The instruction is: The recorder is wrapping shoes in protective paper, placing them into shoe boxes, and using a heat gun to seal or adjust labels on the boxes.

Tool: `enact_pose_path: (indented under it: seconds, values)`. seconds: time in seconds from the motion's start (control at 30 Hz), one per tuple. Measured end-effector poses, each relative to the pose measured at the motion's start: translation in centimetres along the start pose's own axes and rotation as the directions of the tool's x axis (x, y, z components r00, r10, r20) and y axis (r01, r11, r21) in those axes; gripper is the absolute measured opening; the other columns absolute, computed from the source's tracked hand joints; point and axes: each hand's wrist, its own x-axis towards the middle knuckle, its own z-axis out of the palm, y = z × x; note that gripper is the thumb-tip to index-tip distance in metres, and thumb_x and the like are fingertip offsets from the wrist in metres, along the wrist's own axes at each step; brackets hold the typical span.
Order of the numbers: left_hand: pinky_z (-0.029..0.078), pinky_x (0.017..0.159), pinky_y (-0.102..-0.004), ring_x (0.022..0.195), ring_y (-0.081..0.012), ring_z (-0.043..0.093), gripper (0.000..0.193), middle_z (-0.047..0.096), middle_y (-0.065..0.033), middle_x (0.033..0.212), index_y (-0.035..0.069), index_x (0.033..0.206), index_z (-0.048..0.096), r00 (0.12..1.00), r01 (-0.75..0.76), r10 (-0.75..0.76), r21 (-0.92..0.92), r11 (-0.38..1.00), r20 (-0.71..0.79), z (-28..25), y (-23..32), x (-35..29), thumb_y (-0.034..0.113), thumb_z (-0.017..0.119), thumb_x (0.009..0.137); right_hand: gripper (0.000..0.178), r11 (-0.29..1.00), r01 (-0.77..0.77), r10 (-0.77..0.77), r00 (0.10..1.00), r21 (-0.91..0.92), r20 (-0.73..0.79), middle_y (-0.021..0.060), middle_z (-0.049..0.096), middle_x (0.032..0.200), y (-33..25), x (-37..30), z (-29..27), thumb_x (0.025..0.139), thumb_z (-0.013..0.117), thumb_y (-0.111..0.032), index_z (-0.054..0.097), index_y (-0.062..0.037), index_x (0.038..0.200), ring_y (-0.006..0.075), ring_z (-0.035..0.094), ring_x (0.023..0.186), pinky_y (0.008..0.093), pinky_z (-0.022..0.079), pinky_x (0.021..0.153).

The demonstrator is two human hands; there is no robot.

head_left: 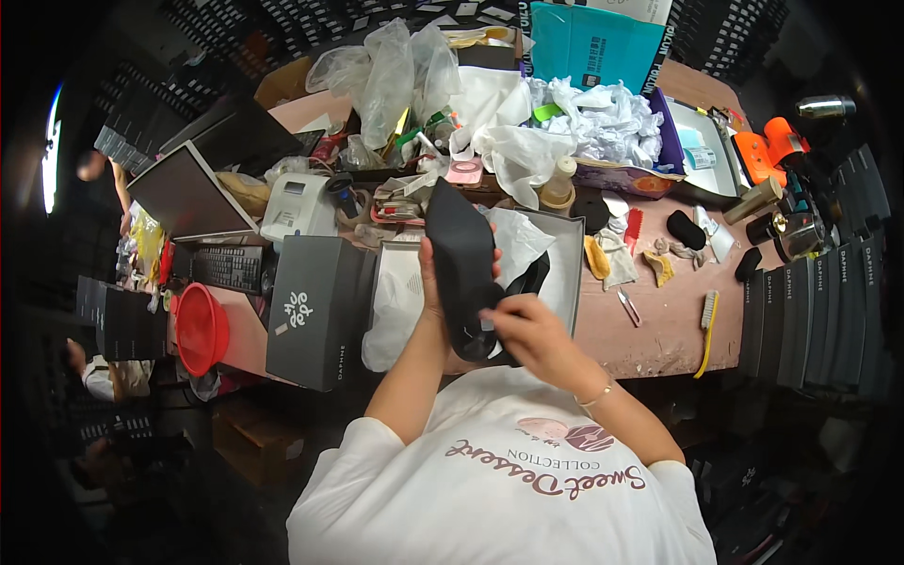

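Observation:
A black shoe (459, 243) is held upright in front of my chest, its pointed toe end away from me. My left hand (433, 282) wraps round it from the left, with fingertips showing along its right edge. Close to the heel end, my right hand (537, 334) is closed, fingers pressed together at the shoe; what they pinch, if anything, is hidden. Beneath lies an open grey shoebox (576, 282) with white tissue paper (520, 243) and another black shoe (537, 273), partly covered by my hand.
A dark shoebox (311, 315) and a red basin (201, 330) stand left. Crumpled paper fills a purple box (670, 155) at the back. Rightward lie a yellow brush (706, 334), tweezers (629, 308) and cloth scraps (659, 268). Stacked dark boxes (819, 306) border the right side.

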Motion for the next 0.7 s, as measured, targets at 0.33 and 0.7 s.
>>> enact_pose_path:
  seconds: [0.33, 0.7]
  values:
    - [0.059, 0.073, -0.0420, 0.097, -0.0336, 0.065, 0.094, 0.059, -0.0193, 0.122, 0.000, 0.133, 0.045, 0.949, 0.065, -0.062, -0.002, 0.998, -0.310, 1.6, 0.6, -2.4, 0.078, 0.045, 0.081, 0.030, 0.913, -0.394, 0.360, 0.900, -0.105, -0.244, 0.0154, 0.060, 0.098, 7.9, -9.1, -5.2, 0.082, 0.055, 0.006, 0.066, -0.0014, 0.109, 0.0288, 0.060, 0.084, 0.0336, 0.049, 0.078]
    - [0.039, 0.104, -0.0341, 0.128, -0.0217, 0.042, 0.085, 0.040, -0.0154, 0.141, 0.006, 0.153, 0.005, 0.961, 0.120, 0.126, 0.785, 0.608, -0.245, 2.1, -6.8, -0.7, 0.017, 0.064, 0.093, 0.082, 0.786, -0.515, 0.583, 0.801, 0.343, -0.135, 0.0212, 0.058, 0.117, 7.2, -4.9, 0.2, 0.086, 0.064, -0.009, 0.016, -0.0046, 0.152, 0.0217, 0.064, 0.092, 0.0312, 0.050, 0.080]
